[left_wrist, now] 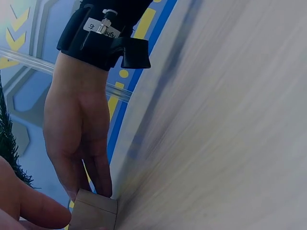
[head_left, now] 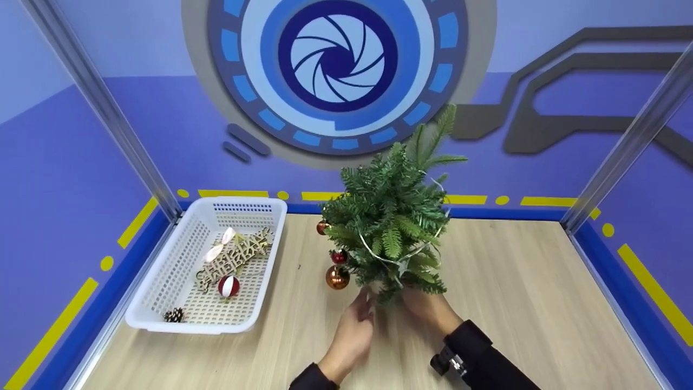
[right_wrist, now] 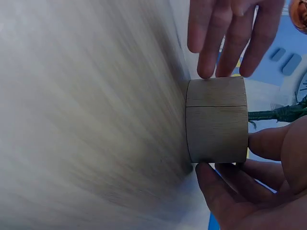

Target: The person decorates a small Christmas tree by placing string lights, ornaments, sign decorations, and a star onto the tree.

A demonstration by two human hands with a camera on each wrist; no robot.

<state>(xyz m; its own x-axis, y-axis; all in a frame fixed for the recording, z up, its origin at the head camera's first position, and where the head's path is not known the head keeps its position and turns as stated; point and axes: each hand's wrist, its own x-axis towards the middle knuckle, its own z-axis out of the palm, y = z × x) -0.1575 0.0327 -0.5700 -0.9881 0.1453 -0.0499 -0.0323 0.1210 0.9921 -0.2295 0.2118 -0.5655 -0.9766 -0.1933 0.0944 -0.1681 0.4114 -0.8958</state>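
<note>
A small green Christmas tree (head_left: 398, 200) stands on the table, with a white cord and a copper ball (head_left: 338, 277) and red balls (head_left: 339, 257) hung along its left side. Its round wooden base (right_wrist: 216, 120) is hidden by branches in the head view. My right hand (head_left: 433, 311) grips the base, thumb at the upper rim and bent fingers along the side. On the opposite side my left hand (head_left: 349, 336) has its fingers extended, fingertips right at the base in the right wrist view. In the left wrist view, the left thumb (left_wrist: 43, 206) is close beside the base.
A white plastic basket (head_left: 135, 319) stands to the left. It holds gold lettering (head_left: 233, 260), a pale bow (head_left: 219, 246), a red-and-white ball (head_left: 228, 286) and a pine cone (head_left: 174, 315). Blue printed panels (head_left: 162, 124) and metal posts (head_left: 622, 130) border the wooden table (head_left: 520, 303).
</note>
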